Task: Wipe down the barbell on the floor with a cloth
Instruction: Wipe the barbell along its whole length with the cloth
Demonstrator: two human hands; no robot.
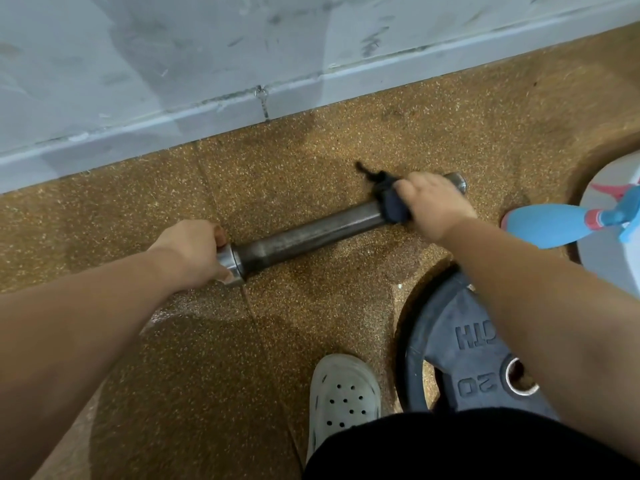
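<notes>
Head view, looking down. The bar [311,233] lies slantwise on the speckled floor [311,150], its near end low at left and its far end higher at right.

Grip. Our left hand [194,247] is closed round the bar just outside the bright collar [230,263], with the thumb curled over the top. The fingers beneath are hidden. Our right hand [433,202] is closed over a dark cloth [391,199], which wraps the bar near its far end. The knuckles are up and the fingers are bent down round cloth and bar together. A frayed tail of the cloth sticks out toward the wall [173,64]. The bare sleeve of the bar between the two hands is dull and dark.

Edges and room. Beyond the right hand only the short tip of the bar shows. A blue bottle [554,226] lies on its side near that tip, its head over a white thing at the right edge that we cannot identify. A black plate [460,344] lies flat under our right forearm, near the bar but apart from it. A pale shoe [343,393] stands on the near side, well apart from the bar. A broad strip of bare floor separates the bar from the wall, and a floor seam passes under the collar.
</notes>
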